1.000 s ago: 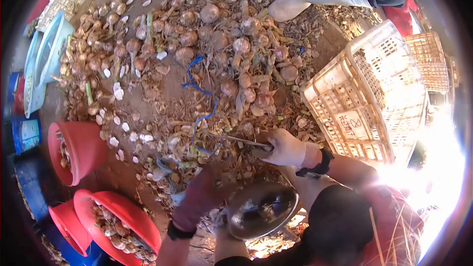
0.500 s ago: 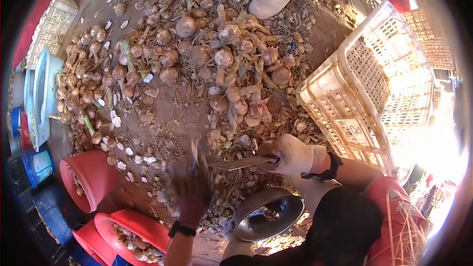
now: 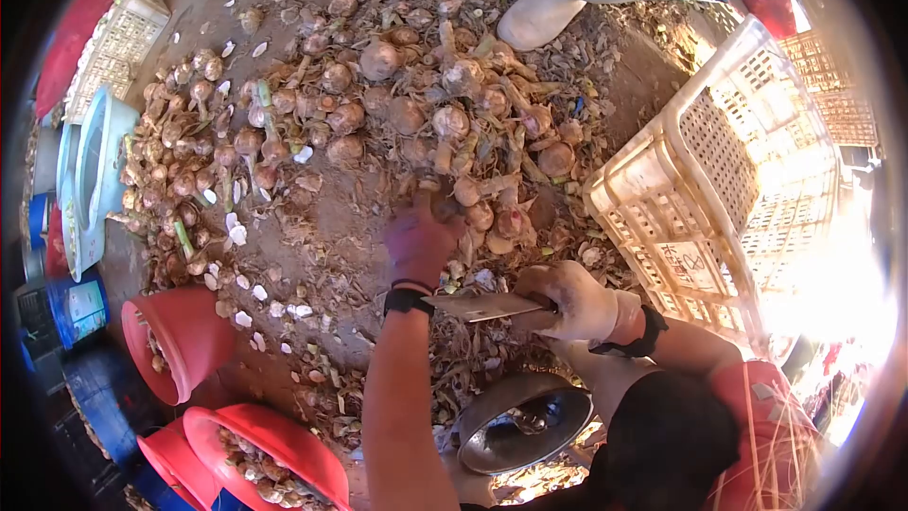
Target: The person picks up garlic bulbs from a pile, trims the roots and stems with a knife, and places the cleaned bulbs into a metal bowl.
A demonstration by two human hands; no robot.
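My left hand [image 3: 422, 238], in a dark reddish glove, reaches into the heap of brown, round bulbs [image 3: 450, 121] with thick stalks. Its fingers close about one brown bulb [image 3: 437, 195] at the near edge of the heap, partly covering it. A pale, soiled glove covers my right hand [image 3: 573, 301], which grips a knife [image 3: 487, 307] by its handle. The broad blade points left, just beside my left wrist. Below the knife, a round metal bowl [image 3: 523, 423] with a dark, shiny inside sits tilted close to my body.
At the right leans a pale plastic crate [image 3: 653, 213]. Red tubs [image 3: 189, 331] with small brown pieces stand lower left, near blue containers [image 3: 78, 312]. Another person's white boot [image 3: 539, 19] stands behind the heap. White scraps [image 3: 236, 232] litter the ground.
My left hand has moved up and away from beside the blade to a bulb in the heap. My right hand keeps hold of the knife, nearly unmoved. The view has shifted slightly.
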